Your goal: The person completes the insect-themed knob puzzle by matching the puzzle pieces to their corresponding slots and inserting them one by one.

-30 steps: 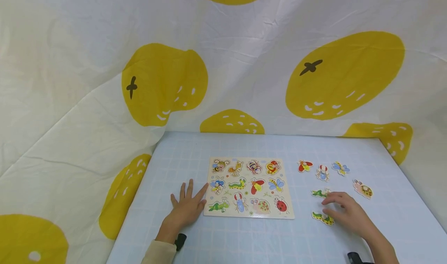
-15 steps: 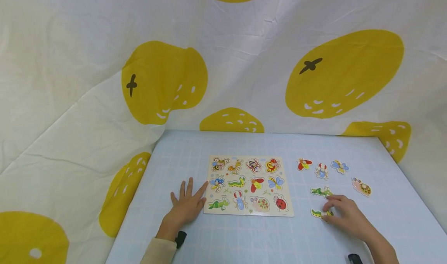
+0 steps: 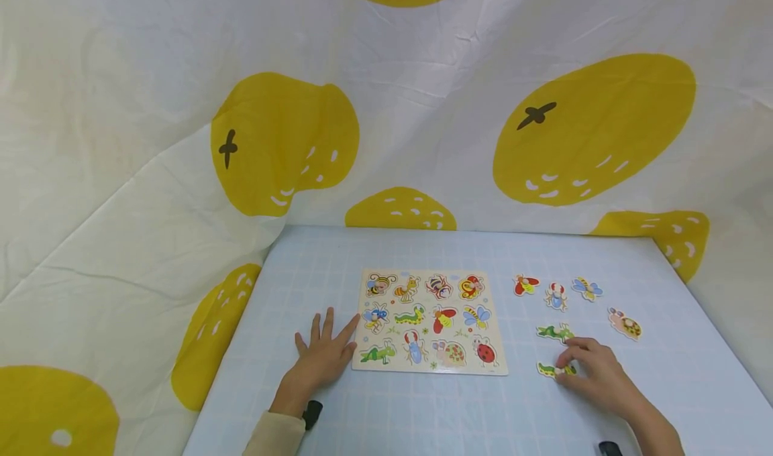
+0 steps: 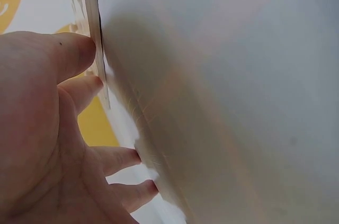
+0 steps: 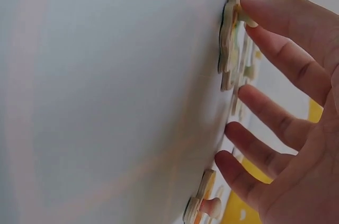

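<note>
A flat wooden insect puzzle board (image 3: 430, 372) lies mid-table. My left hand (image 3: 320, 362) rests at its left side with fingers spread; in the left wrist view, thumb and forefinger touch the board's edge (image 4: 98, 28). To the right of the board, my right hand (image 3: 598, 375) pinches the small knob (image 5: 247, 19) of a green and yellow caterpillar piece (image 3: 545, 369) between thumb and forefinger. Its other fingers extend loosely. Just beyond the caterpillar lies a green grasshopper piece (image 3: 551, 332), with the right forefinger close to its right end.
Farther back on the right lie a red-winged insect piece (image 3: 525, 285), a blue beetle piece (image 3: 556, 296), a blue-winged striped insect piece (image 3: 587, 288) and a snail piece (image 3: 625, 323). A white curtain with yellow fruit prints (image 3: 423, 141) hangs behind the pale blue table (image 3: 423, 416).
My right thumb and forefinger have come together on the caterpillar's knob after hovering beside it. The left hand and the board have stayed in place.
</note>
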The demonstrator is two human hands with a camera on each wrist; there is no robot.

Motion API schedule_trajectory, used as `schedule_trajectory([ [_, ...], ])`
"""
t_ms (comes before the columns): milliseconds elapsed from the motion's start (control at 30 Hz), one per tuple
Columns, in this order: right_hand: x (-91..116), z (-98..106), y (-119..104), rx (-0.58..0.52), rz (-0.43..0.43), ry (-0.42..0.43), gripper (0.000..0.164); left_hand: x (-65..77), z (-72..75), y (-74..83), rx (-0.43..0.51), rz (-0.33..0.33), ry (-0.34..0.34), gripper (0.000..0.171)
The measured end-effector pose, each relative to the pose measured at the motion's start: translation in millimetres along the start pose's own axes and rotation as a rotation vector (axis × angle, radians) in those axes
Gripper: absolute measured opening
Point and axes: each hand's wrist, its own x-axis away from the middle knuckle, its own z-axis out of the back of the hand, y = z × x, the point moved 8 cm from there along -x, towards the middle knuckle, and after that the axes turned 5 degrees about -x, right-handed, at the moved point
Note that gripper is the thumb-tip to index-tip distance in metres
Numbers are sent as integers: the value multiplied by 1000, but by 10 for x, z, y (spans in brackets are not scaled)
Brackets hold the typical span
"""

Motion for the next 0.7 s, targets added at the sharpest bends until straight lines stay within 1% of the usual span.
schedule_trajectory([
  [433, -21, -14, -6, 62, -31, 7, 21, 6, 5, 4, 6, 12, -18, 56],
  [700, -47, 1, -49, 65, -30, 18, 20, 1, -3, -2, 11, 14, -21, 57],
])
